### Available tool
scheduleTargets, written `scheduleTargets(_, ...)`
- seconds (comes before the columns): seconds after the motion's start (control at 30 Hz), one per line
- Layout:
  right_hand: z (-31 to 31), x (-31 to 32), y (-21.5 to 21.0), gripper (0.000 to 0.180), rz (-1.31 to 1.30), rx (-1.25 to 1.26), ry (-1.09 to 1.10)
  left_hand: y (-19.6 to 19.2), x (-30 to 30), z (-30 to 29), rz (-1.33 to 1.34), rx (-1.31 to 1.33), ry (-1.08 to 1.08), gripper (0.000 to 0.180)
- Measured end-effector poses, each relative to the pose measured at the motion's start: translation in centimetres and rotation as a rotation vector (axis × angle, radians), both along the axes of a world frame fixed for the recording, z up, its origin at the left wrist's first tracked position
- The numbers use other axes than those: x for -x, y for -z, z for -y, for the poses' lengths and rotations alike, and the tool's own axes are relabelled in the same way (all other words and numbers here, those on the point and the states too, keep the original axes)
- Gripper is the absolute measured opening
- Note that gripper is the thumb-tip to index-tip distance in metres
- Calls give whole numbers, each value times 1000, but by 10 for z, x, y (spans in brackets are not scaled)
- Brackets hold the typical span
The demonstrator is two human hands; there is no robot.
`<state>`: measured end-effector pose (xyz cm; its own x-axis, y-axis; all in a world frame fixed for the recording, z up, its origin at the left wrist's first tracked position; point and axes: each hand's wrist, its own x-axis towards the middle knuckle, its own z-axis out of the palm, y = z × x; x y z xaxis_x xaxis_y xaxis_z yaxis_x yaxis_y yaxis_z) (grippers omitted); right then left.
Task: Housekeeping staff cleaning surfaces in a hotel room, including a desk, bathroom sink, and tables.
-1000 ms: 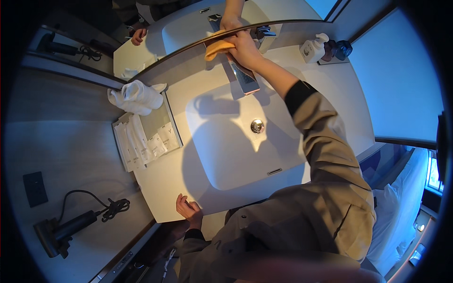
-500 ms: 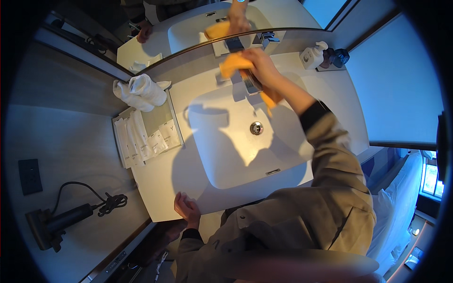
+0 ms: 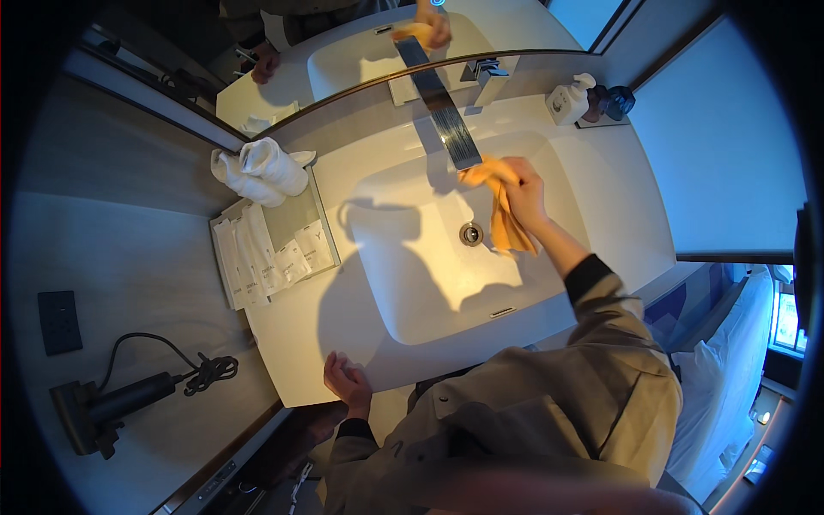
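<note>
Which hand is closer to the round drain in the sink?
The right hand: it holds the orange cloth above the sink, to the right of the round drain. The left hand is farther off, at the front edge of the counter, left of the drain.

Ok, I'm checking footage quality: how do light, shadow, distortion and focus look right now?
Head view: fisheye bows the lower edge of the mirror, corners go black; a large shadow falls across the basin; warm light on the orange cloth contrasts with the blue panel at right; an unfocused reddish smear crosses the bottom.
</note>
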<state>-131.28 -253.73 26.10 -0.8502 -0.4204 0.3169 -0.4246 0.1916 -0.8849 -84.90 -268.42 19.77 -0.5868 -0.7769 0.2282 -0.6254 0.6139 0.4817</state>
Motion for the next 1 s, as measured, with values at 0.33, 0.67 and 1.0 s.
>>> scheduleTargets(0.33, 199, 85, 23, 22, -94, 523, 808, -2, 5, 2, 60, 108, 7, 25)
scheduleTargets(0.67, 286, 35, 2, 29, 504, 636, 985, 0, 5, 4, 56, 102, 60, 25)
scheduleTargets(1.0, 244, -10, -64, 29, 628, 1076, 494, 6, 3, 5, 78, 144, 49, 29)
